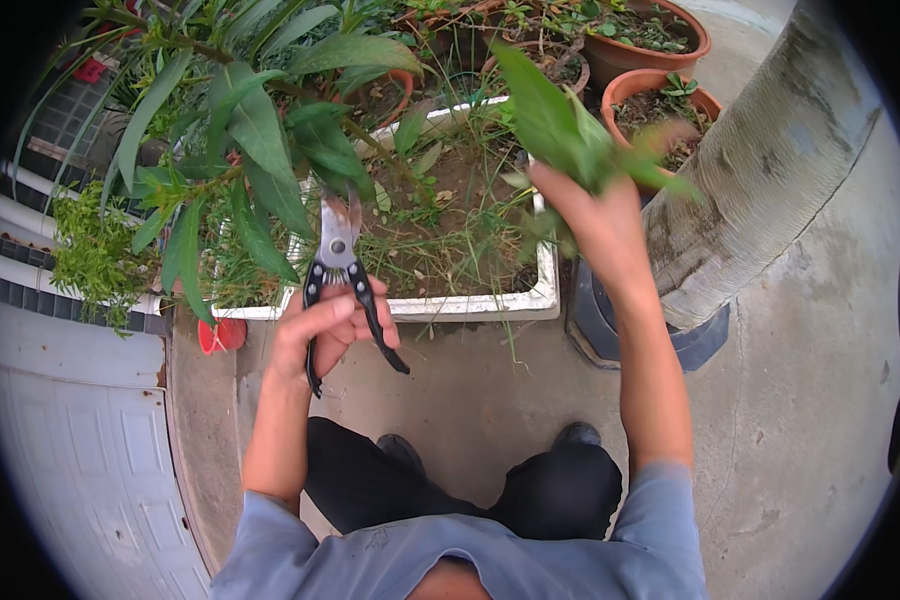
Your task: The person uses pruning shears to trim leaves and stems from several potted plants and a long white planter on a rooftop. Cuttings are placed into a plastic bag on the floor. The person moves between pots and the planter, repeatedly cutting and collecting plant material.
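Observation:
My left hand [330, 322] grips a pair of pruning shears [339, 251] with black handles and a rust-stained metal head. The handles are spread apart, and leaves partly hide the blade tips. Those leaves belong to a tall green plant [259, 127] that leans over from the upper left. In my right hand [604, 217] is a bunch of green leaves [562, 124], blurred by motion, held above the right side of a white planter box [487, 304]. Soil and thin grass [442, 255] fill the planter between my hands.
A ringed trunk [750, 165] slants up at the right from a dark pot [697, 349]. Terracotta pots [664, 82] stand behind the planter. A small red pot [223, 335] sits at its left corner, near a pale panelled door [75, 435]. Concrete floor [435, 375] lies before my feet.

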`<act>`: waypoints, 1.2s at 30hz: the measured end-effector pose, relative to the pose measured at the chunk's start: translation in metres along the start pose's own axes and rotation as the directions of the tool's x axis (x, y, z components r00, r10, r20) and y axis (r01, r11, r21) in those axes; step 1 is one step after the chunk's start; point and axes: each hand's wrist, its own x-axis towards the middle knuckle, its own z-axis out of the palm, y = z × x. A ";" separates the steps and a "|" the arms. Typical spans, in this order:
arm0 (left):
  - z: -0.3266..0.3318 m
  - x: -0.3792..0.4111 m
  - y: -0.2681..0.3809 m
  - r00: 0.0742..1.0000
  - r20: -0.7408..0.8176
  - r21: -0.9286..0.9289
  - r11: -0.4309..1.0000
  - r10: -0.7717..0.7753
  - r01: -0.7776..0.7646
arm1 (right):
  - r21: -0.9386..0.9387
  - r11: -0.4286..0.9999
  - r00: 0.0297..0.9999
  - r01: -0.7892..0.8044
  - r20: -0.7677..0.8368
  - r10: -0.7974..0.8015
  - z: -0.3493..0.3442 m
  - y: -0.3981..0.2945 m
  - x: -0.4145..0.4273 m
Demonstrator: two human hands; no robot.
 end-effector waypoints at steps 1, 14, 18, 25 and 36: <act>-0.001 0.009 0.004 0.999 -0.007 0.004 0.999 -0.034 0.034 | -0.022 0.999 0.993 -0.041 0.111 0.043 0.011 0.005 0.025; -0.038 0.140 -0.031 0.950 -0.179 -0.211 0.953 -0.256 0.218 | -0.055 0.789 0.616 -0.612 0.592 0.520 0.116 0.118 0.151; -0.032 0.153 -0.036 0.946 -0.216 -0.264 0.947 -0.242 0.182 | -0.012 0.746 0.563 -0.666 0.648 0.513 0.130 0.139 0.158; -0.024 0.162 -0.044 0.936 -0.302 -0.295 0.951 -0.183 0.091 | -0.018 0.796 0.586 -0.606 0.666 0.461 0.133 0.141 0.160; -0.046 0.148 -0.037 0.856 -0.219 0.001 0.877 -0.469 0.481 | -0.542 0.832 0.744 -0.117 0.508 0.435 0.102 0.162 0.170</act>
